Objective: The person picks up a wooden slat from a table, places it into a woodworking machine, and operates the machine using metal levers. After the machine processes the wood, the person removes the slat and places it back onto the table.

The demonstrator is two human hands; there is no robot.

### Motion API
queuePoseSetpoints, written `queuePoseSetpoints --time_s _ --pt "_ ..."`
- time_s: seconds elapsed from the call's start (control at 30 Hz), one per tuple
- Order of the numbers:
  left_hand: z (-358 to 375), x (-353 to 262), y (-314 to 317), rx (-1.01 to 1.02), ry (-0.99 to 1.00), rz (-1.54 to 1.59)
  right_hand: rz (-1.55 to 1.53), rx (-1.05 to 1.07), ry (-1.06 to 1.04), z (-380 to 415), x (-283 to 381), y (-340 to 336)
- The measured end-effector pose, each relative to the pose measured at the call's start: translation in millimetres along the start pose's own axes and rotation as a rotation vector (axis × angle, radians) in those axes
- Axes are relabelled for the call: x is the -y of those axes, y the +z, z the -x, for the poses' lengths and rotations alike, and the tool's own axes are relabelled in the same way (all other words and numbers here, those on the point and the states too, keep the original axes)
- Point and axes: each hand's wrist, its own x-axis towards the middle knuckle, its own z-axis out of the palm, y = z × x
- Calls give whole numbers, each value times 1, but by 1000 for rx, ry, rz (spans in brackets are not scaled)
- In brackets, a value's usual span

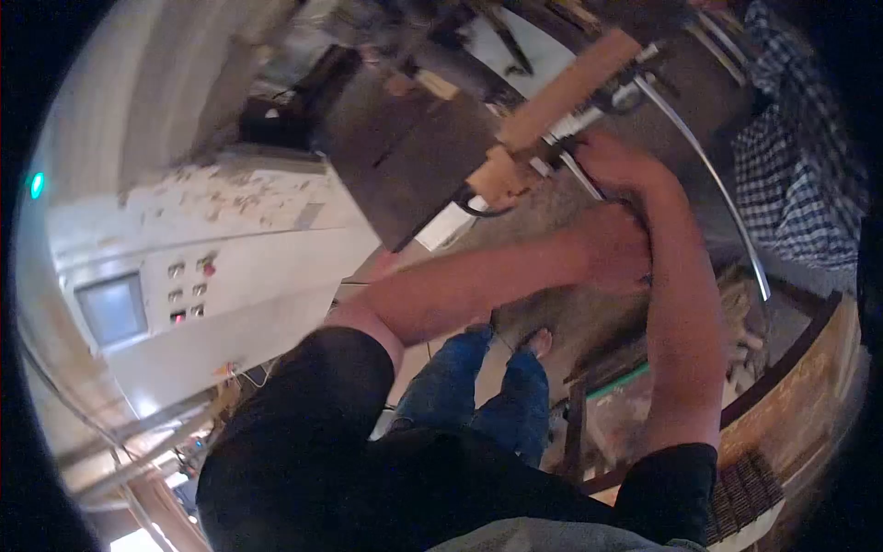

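Both hands up at 1 o'clock: right hand (614,158) clamped on the wooden block (552,109), left hand (618,248) just below, grip unclear. Looks mid-job.

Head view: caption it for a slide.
Both hands, right above left, at a wooden block on a machine table beside a control cabinet.

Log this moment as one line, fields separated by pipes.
view: head, tilted | right hand: closed on metal tool at wooden block | left hand: against right forearm | nearby: control cabinet
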Motion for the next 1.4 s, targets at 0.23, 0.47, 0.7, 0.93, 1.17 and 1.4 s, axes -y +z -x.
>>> queuePoseSetpoints --time_s 0.23,0.47,0.7,0.93,1.17,1.4 --pt "56 -46 1 -745 86 221 32 4 16 31 23 -22" --pt "157 108 -85 -710 -603 -135 60 78 50 51 57 -38" --pt "125 157 -88 -329 -712 -269 64 -30 2 49 31 -27" --pt "152 171 -76 -390 -509 -479 79 24 -4 39 35 -26" --pt "212 110 -58 -350 -618 -333 192 95 26 17 37 -24" --pt "228 33 -38 -332 -807 -286 113 10 12 5 44 -15"
